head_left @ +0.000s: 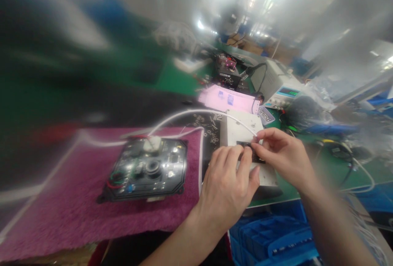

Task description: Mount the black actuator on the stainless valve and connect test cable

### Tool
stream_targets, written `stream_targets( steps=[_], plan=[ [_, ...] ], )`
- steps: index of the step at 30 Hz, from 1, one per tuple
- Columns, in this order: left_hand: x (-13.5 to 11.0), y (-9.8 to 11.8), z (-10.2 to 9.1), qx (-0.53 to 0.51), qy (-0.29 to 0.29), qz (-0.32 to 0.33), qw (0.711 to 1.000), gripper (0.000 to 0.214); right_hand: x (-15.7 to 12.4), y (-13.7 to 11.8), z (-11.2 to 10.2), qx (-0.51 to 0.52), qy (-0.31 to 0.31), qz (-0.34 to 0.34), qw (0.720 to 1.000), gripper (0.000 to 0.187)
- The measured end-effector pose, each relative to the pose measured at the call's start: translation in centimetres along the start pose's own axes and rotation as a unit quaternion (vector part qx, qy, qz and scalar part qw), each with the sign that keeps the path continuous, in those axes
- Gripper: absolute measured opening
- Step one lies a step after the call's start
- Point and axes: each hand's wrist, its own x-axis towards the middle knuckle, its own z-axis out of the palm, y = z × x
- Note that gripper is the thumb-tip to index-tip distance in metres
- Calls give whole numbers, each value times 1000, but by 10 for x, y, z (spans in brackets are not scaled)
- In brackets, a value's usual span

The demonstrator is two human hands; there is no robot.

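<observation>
1. Two bare hands meet over a white box (pixel 242 129) at the bench's centre; the frame is heavily blurred toward its left and top.
2. The left hand (pixel 229 184) rests on the box's near edge, fingers curled, its fingertips (pixel 245 153) touching a small dark part (pixel 250 151) on the box top. Whether it actually pinches the part cannot be told.
3. The right hand (pixel 284 155) comes in from 3 o'clock, thumb and forefinger closed in a pinch at the end of a white cable (pixel 196 113), right at the dark part.
4. The cable arcs away toward 9 o'clock and ends at a white connector (pixel 152 143) on a black board (pixel 147 170).
5. The board lies flat on a magenta mat (pixel 76 208), at 9 o'clock from the hands and well apart from them; red and green wires show at its left side.
6. Between mat and box sits a black tray (pixel 208 129) scattered with small screws.
7. At 12 o'clock beyond the box lies a pink sheet (pixel 227 99), then a black unit (pixel 227 78) and a meter (pixel 287 92) with a lit green readout.
8. Blue bins (pixel 270 237) stand below the bench edge at 6 o'clock, under the right forearm.
</observation>
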Motion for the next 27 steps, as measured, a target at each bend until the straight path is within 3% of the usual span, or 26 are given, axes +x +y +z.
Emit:
stream_targets(
  steps=[9, 16, 24, 27],
  plan=[
    [-1, 1, -1, 1, 9, 5, 1000, 38, -2, 3, 1, -25, 15, 0, 1000, 31],
    [-1, 1, -4, 1, 16, 5, 1000, 35, 1, 6, -3, -7, -25, 17, 1000, 38],
    [3, 2, 1, -11, 12, -3, 1000, 41, 8, 6, -4, -11, -29, 20, 999, 38],
    [-16, 8, -15, -29, 27, 16, 999, 45, -1, 1, -11, -75, -14, 10, 997, 39]
  ],
)
